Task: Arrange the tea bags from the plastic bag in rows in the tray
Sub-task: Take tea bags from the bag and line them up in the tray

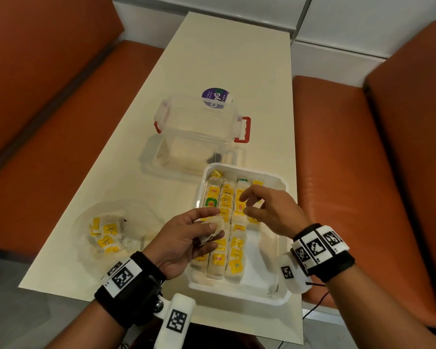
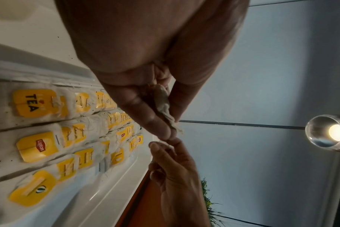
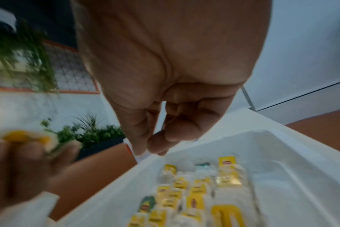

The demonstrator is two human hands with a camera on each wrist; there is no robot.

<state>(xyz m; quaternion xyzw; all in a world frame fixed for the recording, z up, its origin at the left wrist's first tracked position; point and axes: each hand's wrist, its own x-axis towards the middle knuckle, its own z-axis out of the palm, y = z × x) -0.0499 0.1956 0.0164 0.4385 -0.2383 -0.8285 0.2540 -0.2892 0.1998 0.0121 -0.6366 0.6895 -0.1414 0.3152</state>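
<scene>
A white tray sits near the table's front right, with tea bags with yellow tags laid in rows; its right side is bare. My left hand hovers over the tray's left rows and pinches a pale tea bag between thumb and fingers, seen edge-on as the held tea bag. My right hand hangs over the tray's far rows, fingers loosely curled, thumb and forefinger apart, holding nothing I can see. The clear plastic bag with several tea bags lies to the left.
A clear plastic box with red handles stands behind the tray on its lid, a purple round sticker beyond it. Orange bench seats flank the narrow cream table. The table's front edge is close below my wrists.
</scene>
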